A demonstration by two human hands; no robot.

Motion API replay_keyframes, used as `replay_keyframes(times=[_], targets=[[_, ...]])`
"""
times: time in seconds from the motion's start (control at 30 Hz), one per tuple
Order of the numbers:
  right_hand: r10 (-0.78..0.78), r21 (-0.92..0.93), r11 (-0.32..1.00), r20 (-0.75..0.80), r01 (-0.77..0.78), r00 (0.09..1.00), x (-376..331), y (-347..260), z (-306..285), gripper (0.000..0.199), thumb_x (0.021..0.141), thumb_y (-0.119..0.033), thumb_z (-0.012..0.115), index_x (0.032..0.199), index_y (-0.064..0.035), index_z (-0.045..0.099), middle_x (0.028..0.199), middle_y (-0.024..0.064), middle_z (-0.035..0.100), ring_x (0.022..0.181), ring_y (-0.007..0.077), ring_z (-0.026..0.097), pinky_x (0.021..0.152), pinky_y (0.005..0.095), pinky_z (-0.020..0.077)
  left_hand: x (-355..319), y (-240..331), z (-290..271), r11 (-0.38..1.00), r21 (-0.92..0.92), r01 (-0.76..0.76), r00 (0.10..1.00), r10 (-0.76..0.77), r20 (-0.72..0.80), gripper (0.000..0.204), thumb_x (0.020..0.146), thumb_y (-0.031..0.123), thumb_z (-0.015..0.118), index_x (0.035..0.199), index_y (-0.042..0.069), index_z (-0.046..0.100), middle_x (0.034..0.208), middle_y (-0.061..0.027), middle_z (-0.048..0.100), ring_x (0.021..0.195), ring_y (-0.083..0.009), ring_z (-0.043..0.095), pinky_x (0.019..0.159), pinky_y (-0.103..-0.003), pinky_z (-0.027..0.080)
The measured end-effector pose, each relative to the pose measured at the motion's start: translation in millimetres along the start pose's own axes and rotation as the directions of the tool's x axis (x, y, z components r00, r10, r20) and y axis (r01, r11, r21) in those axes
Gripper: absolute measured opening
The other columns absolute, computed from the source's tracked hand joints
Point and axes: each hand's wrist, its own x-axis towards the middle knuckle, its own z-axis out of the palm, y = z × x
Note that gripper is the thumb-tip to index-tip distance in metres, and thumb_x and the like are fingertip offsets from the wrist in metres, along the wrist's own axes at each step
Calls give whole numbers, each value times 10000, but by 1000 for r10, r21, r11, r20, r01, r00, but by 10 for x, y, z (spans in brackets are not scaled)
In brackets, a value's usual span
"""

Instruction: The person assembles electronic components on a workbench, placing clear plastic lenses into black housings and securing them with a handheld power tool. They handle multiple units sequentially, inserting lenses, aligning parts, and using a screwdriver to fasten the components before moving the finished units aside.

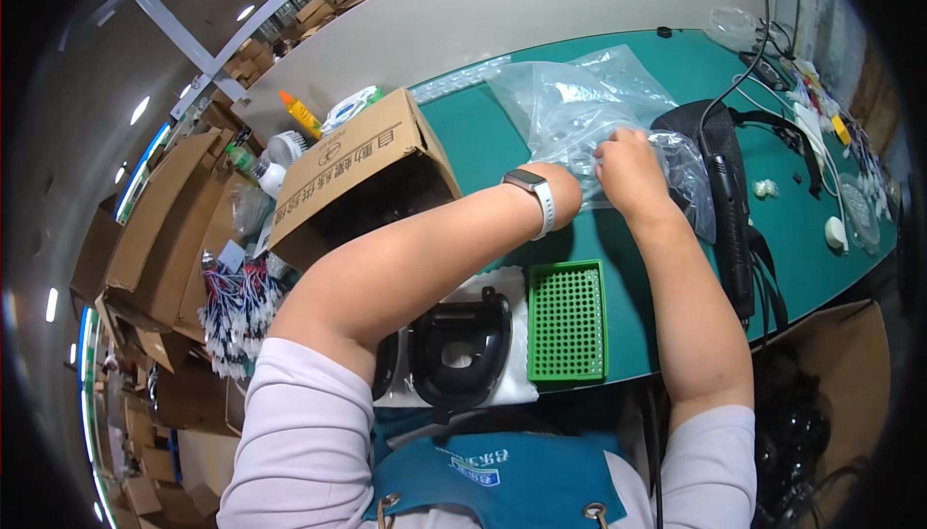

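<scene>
A crumpled clear plastic bag (589, 114) lies across the green table in front of my hands. My right hand (632, 174) is closed on the bag's near part, its fingers curled into the plastic. Right beside it is my left hand (560, 188), a smartwatch (526, 180) on its wrist. That hand is bent down against the bag, and its fingers are hidden behind its back. More clear plastic (688, 177) bunches to the right of my right hand. Below my forearms a curved black plastic housing (462, 350) rests on a white sheet (521, 375).
A green perforated tray (567, 321) sits at the table's near edge. An open cardboard box (362, 157) stands left. A long black device (729, 230) with straps lies right, near wires (821, 133). Bundled connector leads (237, 312) hang at the left edge.
</scene>
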Motion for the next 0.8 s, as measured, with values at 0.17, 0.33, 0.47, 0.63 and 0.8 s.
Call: replay_keyframes(times=[0.17,0.33,0.47,0.63,0.8], targets=[[-64,-17,998,116,66,991,67,37,99,158,734,-42,573,821,-15,703,860,217,660,845,349,643,760,432,515,143,-25,36,955,-265,134,975,-174,-136,190,794,58,543,909,-13,677,966,-223,658,917,-343,649,764,-417,525],[16,-25,1000,162,-13,987,37,-17,50,156,710,-11,588,817,-22,700,865,208,664,855,365,639,765,452,504,220,-51,125,869,-459,183,834,-384,-396,215,814,57,524,995,-22,611,996,-241,638,929,-358,639,773,-429,521],[22,-84,996,282,2,959,37,12,48,130,717,0,576,781,-9,689,877,217,668,863,353,655,750,437,522,200,-59,117,892,-437,111,782,-350,-516,214,824,67,522,1007,-10,599,1008,-239,634,929,-361,636,777,-430,519],[-46,-51,997,92,51,995,8,-6,71,150,726,-3,577,825,2,691,914,226,665,891,354,652,766,432,523,345,-116,141,884,-446,142,873,-324,-365,207,829,153,576,947,-7,635,955,-224,647,900,-366,638,766,-434,518],[36,-85,996,189,-21,981,22,0,34,181,733,-18,580,874,0,692,923,213,670,888,354,654,768,431,523,328,-67,102,866,-484,124,863,-335,-378,326,834,309,627,899,-8,669,897,-213,664,878,-354,644,772,-433,515]])
